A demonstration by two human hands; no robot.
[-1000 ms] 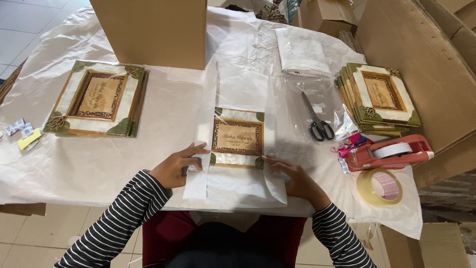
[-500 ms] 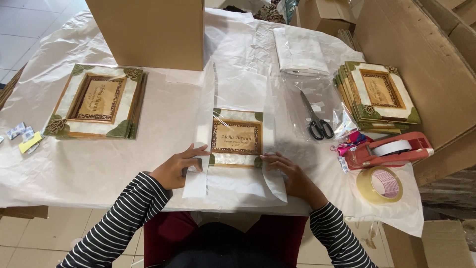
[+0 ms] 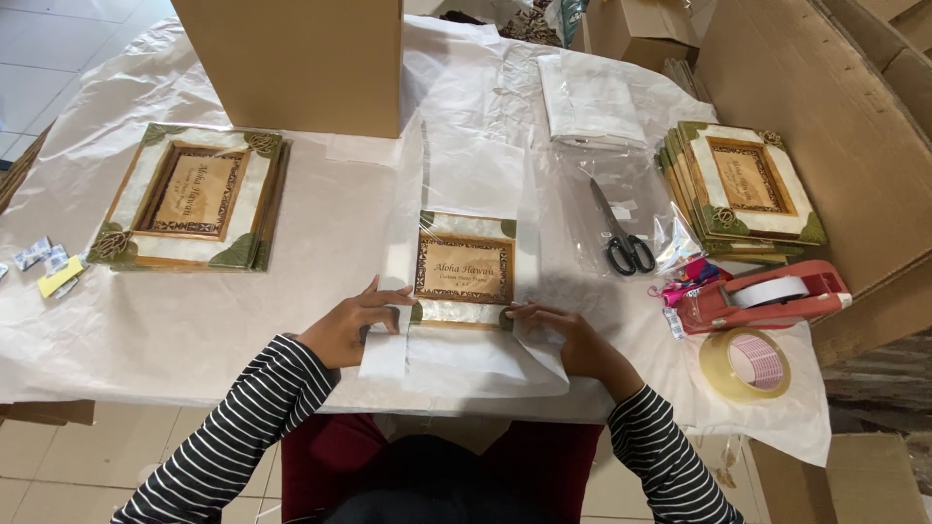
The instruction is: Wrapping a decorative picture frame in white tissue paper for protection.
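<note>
Wrapping step: small picture frame [image 3: 464,269] lies on white wrapping paper [image 3: 466,354] betw. both hands. Left hand [image 3: 351,325] and right hand [image 3: 568,340] are flat, fingers spread, pressing the paper's near fold at the frame's lower corners, gripping nothing. Next move prob. needs the fold held tight; tape dispenser [image 3: 767,296] sits well right of right hand.

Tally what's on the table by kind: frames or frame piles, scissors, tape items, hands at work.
Frame being wrapped: 1
Frame piles, left pile and right pile: 2
Scissors: 1
Tape dispenser: 1
Tape roll: 1
Hands, left hand and right hand: 2
Total: 8
</note>
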